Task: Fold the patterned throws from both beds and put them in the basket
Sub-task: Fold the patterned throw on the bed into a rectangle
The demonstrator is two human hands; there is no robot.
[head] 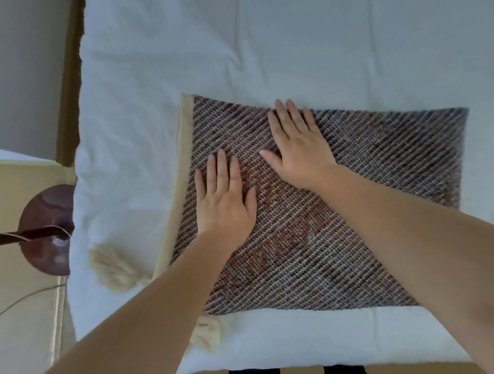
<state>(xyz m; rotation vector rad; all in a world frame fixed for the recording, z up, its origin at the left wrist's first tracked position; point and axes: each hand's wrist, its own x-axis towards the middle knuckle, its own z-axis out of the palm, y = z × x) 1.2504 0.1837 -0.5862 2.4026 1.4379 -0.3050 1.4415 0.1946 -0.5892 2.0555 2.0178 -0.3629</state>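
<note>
The patterned throw (pixel 341 210) lies folded into a compact rectangle on the white bedding (pixel 261 43) near the bed's close edge, its cream border and tassels (pixel 115 268) on the left side, and we press it flat so the fold sets before lifting. Our left hand (pixel 226 202) and right hand (pixel 301 149) both rest palm-down on the weave with fingers spread, gripping nothing, the right a little further in than the left. We judge folding is nearly done; no basket is in view, only a lamp base (pixel 46 228) on the nightstand beside the bed.
</note>
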